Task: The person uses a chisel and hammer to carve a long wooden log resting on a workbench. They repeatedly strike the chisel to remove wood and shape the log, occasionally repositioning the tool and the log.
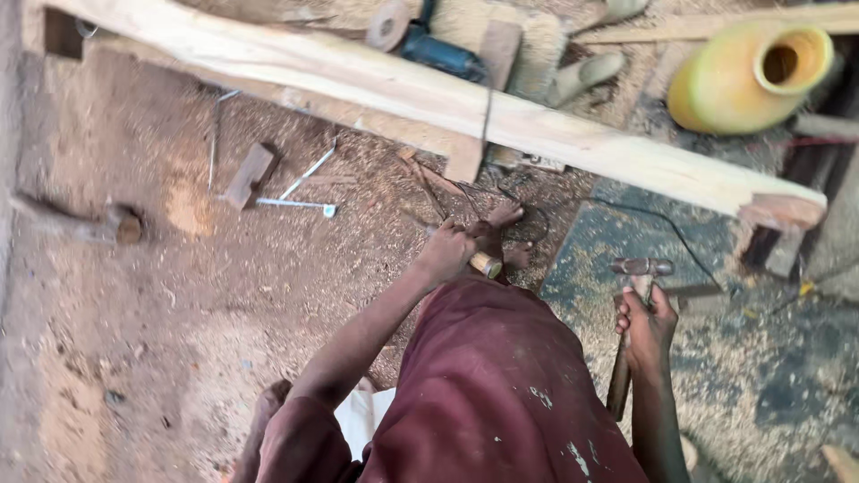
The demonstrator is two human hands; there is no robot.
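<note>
Two hands busy: right hand [646,326] fingers wrapped round hammer [629,331] handle; left hand [445,253] fingers closed on chisel [484,264].

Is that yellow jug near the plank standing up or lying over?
Tipped over. The yellow jug lies on its side, its open round mouth facing sideways toward the camera, beyond the long wooden plank.

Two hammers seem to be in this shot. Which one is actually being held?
The hammer at the right, its wooden handle gripped upright in the right hand. The other hammer lies untouched on the sawdust-covered ground at the far left, away from both hands.
</note>
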